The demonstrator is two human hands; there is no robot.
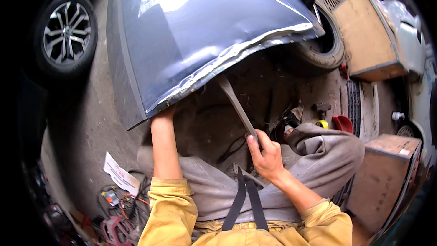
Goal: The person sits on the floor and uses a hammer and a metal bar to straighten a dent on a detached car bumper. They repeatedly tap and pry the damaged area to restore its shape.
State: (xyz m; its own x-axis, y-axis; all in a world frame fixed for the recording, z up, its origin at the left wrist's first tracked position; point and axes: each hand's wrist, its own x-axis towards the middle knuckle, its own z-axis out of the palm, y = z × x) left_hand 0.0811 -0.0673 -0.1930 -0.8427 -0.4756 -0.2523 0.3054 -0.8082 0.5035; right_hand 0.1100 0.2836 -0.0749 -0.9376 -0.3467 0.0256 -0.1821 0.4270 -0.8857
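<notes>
The right hand (268, 158) has its grip wrapped closed round the near end of a flat metal bar (238, 109), thumb lying along it; the bar's long axis slants away from the person and leftward, its far end passing out of sight beneath the crumpled edge of a dark blue-grey car panel (195, 27); the left forearm (166, 148) reaches under the same edge, the left hand hidden there, so its grip I cannot tell.
</notes>
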